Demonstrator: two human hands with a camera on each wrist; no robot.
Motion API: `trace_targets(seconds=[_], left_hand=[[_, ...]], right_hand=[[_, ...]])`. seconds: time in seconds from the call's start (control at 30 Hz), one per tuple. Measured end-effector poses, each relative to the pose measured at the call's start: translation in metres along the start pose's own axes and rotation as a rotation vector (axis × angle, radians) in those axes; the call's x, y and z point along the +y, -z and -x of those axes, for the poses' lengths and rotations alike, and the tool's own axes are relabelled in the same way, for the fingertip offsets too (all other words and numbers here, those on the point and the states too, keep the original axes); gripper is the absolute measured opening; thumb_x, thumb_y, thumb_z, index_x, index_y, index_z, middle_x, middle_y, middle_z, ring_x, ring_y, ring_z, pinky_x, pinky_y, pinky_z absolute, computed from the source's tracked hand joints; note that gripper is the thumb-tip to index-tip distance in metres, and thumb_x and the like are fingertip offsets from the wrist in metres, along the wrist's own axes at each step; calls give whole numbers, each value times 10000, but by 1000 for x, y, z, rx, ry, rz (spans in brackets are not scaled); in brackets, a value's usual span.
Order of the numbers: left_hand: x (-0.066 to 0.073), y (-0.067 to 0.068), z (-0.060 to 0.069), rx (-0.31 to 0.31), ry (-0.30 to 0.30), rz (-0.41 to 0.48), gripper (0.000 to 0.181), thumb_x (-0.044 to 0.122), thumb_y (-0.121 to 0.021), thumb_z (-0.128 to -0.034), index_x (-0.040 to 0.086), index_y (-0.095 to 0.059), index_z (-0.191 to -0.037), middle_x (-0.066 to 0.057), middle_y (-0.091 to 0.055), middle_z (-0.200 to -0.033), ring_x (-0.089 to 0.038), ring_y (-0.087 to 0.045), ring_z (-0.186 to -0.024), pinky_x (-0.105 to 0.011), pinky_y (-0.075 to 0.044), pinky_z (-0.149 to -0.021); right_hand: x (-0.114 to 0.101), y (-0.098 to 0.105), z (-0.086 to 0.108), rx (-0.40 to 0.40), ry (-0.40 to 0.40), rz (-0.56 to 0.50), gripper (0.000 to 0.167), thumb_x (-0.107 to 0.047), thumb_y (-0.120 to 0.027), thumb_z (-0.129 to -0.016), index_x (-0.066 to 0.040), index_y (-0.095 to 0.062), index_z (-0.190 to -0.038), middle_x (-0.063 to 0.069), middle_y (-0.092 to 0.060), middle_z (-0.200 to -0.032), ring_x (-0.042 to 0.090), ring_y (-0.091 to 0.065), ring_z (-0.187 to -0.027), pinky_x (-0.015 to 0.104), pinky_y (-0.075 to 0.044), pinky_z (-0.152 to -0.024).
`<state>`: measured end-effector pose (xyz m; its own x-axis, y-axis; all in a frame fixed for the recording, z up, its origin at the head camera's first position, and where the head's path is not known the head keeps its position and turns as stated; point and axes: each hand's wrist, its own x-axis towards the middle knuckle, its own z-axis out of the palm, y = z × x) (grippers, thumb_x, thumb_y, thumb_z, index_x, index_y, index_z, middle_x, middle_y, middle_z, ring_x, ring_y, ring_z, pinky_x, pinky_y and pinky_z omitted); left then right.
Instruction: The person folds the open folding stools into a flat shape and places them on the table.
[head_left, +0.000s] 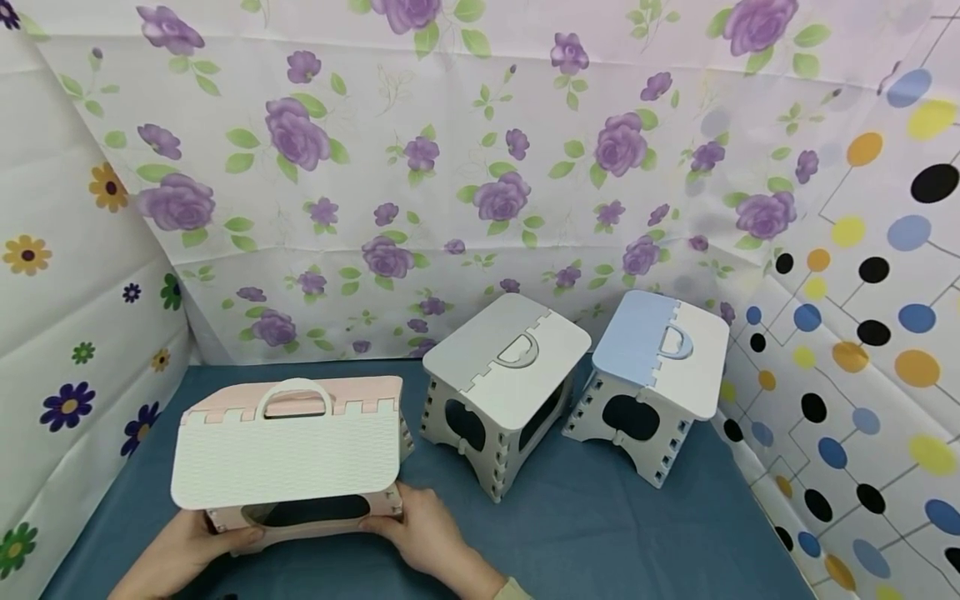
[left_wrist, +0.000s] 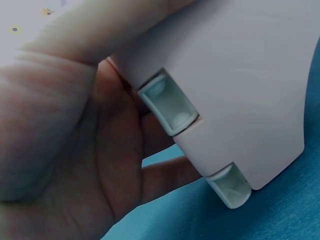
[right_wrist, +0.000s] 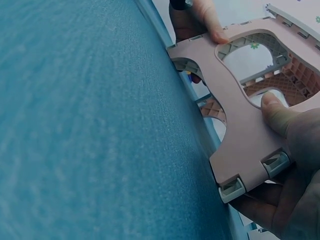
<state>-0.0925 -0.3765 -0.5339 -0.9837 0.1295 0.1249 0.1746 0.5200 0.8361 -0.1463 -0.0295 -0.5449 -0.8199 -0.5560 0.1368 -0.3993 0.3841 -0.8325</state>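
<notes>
Blue cloth (head_left: 600, 537) underlies three stools (head_left: 285, 462) (head_left: 483, 375) (head_left: 652, 367), two hands (head_left: 176, 552) (head_left: 429, 529) gripping one.

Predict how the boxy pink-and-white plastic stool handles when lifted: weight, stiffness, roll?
The pink stool is likely light for its size, given the cut-out side panel; its hinged corner joints may flex; its boxy shape makes rolling unlikely.

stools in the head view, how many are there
3: pink-white stool at left, grey-white stool in the middle, blue-white stool at right.
</notes>
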Motion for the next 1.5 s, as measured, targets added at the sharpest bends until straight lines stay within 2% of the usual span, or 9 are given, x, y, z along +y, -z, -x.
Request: trace_targets(seconds=[0.3,0.53,0.73,0.97,1.17,1.5], left_hand=[[2,0,0,10,19,-4,913,83,-827,-953,165,-214,-1624,-4,-344,-1448,118,-349,-1227,-105,-346,-862],[3,-1,2,-7,58,2,869,109,-815,-970,132,-222,-1604,-55,-354,-1454,143,-367,-1202,-124,-382,-859],[2,-1,1,-26,77,12,832,125,-790,-995,146,-217,-1598,-65,-367,-1457,130,-393,-1192,-151,-413,-863],[1,-2,1,-31,93,26,759,138,-776,-1010,108,-252,-1558,-71,-410,-1418,80,-456,-1161,-178,-454,-861],[1,-3,-1,-27,108,10,790,164,-787,-1004,104,-232,-1564,-79,-386,-1448,86,-429,-1158,-160,-433,-857],[3,-4,-3,-70,183,51,713,123,-755,-1022,13,-276,-1539,-220,-481,-1441,23,-557,-1093,-254,-543,-830]], right_hand=[[-1,-1,0,-8,-34,-24,391,-438,-764,-982,-228,-697,-1305,-136,-756,-1095,-56,-666,-894,196,-532,-709],[-1,0,1,-23,-52,-59,418,-413,-774,-979,-214,-674,-1333,-157,-747,-1066,-59,-668,-880,199,-533,-705],[0,0,1,-20,-37,-69,409,-401,-770,-982,-206,-677,-1329,-149,-747,-1052,-63,-666,-862,191,-533,-697],[0,0,1,-1,-7,-39,360,-399,-760,-986,-201,-715,-1283,-147,-755,-1030,-77,-654,-836,172,-522,-682],[0,1,1,2,-16,-41,355,-404,-759,-982,-190,-737,-1264,-144,-767,-1032,-78,-661,-843,173,-521,-681],[-1,4,1,-36,-58,-98,421,-374,-764,-983,-224,-678,-1367,-71,-769,-1183,-31,-680,-986,225,-548,-763]])
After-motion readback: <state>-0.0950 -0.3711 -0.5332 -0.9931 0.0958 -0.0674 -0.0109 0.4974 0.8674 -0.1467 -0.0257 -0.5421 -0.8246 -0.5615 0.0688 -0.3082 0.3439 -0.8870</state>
